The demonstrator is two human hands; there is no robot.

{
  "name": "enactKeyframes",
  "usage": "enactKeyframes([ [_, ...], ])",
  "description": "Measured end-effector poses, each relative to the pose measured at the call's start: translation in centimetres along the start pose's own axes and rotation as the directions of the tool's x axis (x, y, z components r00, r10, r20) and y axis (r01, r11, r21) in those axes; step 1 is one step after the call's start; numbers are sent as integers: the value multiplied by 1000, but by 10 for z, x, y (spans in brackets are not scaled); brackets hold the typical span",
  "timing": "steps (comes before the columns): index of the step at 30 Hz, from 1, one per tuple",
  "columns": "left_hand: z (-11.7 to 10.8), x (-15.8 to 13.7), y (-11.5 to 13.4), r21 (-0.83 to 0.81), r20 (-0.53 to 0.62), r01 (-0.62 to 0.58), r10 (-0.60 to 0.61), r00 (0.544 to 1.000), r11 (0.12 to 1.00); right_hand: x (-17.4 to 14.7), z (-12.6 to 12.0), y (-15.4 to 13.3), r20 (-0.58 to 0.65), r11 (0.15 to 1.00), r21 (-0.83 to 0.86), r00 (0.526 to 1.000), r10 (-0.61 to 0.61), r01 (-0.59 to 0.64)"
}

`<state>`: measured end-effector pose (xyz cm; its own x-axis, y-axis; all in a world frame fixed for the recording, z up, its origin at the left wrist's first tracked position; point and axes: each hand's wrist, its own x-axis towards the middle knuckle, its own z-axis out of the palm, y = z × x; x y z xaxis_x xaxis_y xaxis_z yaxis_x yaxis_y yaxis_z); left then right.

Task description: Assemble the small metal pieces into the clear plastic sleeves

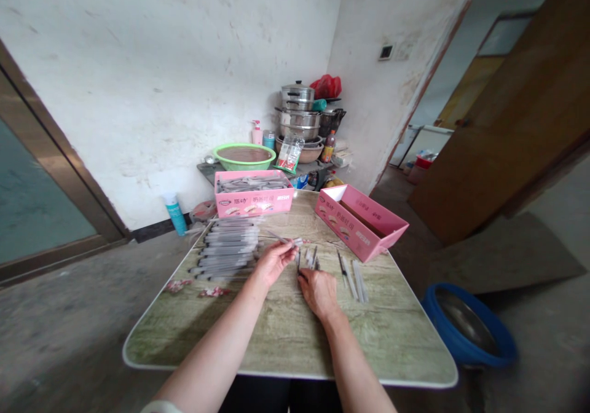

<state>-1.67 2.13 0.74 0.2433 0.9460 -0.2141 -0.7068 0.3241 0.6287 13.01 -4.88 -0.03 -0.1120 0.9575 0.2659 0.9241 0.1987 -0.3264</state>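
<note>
My left hand [275, 264] is closed in a pinch around a slim translucent pen [282, 238], held above the middle of the table. Beside it, my right hand [319, 290] rests low over the tabletop, its fingers closed on a thin dark pen part [298, 262]. Small pen pieces [312, 258] lie just past its fingers. Several frosted pens with black ends [230, 250] lie in a stacked row left of my left hand. To the right of my right hand are a dark pen part [343, 267] and loose clear tubes [360, 283].
A pink box [253, 204] full of pens stands at the table's back left. Another pink box [353, 232] sits angled at the right edge. Behind are a green basin [244, 166] and stacked pots [298, 118]. A blue tub [470, 324] stands right of the table [276, 345].
</note>
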Motion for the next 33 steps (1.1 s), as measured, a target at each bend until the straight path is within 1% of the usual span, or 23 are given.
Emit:
enactKeyframes([
  [2,-2,1,-2,63,27,-3,1,1000,998,0,0,-1,-59,993,106,996,60,-54],
  [3,-3,2,-3,81,37,-1,-2,999,997,1,-1,-1,-104,976,203,989,104,-82],
  [4,-4,2,-3,90,46,0,-4,999,996,1,-2,-1,-152,942,322,976,153,-97],
  [5,-5,2,-4,93,56,3,-9,998,996,2,-3,0,-190,887,451,961,203,-98],
  [6,-5,2,-4,92,66,4,-10,998,996,2,-5,1,-211,815,573,945,250,-88],
  [8,-5,1,-5,87,88,-3,-5,996,996,4,-6,4,-202,652,756,928,313,-55],
  [10,-4,0,-6,91,109,-17,7,994,996,5,-7,7,-164,516,856,929,331,-33],
  [11,-3,-1,-7,99,118,-23,11,993,995,6,-6,8,-145,468,883,934,327,-26],
  [12,-2,-2,-8,113,127,-25,11,992,993,6,-5,8,-131,431,902,938,321,-22],
  [14,-1,-3,-9,150,142,-20,-1,990,988,7,-4,8,-109,386,922,943,314,-21],
  [16,0,-4,-9,183,144,-16,-11,989,983,8,-3,6,-101,357,934,945,312,-18],
  [18,1,-5,-10,202,141,-18,-11,990,979,8,-3,5,-115,353,936,946,305,0],
  [21,0,-3,-12,223,161,-29,-7,987,974,7,-3,3,-142,401,916,949,283,18],
  [24,-2,-1,-14,248,190,-41,-7,982,968,6,-2,4,-149,454,891,951,270,11],
  [27,-4,-1,-16,268,210,-51,-7,978,962,6,-1,5,-146,483,876,954,262,1],
  [30,-5,-1,-16,279,217,-55,-8,976,959,6,-1,5,-139,479,878,955,262,-4],
  [33,-4,-2,-16,286,221,-55,-11,975,957,7,-2,4,-133,450,893,955,264,0],
])
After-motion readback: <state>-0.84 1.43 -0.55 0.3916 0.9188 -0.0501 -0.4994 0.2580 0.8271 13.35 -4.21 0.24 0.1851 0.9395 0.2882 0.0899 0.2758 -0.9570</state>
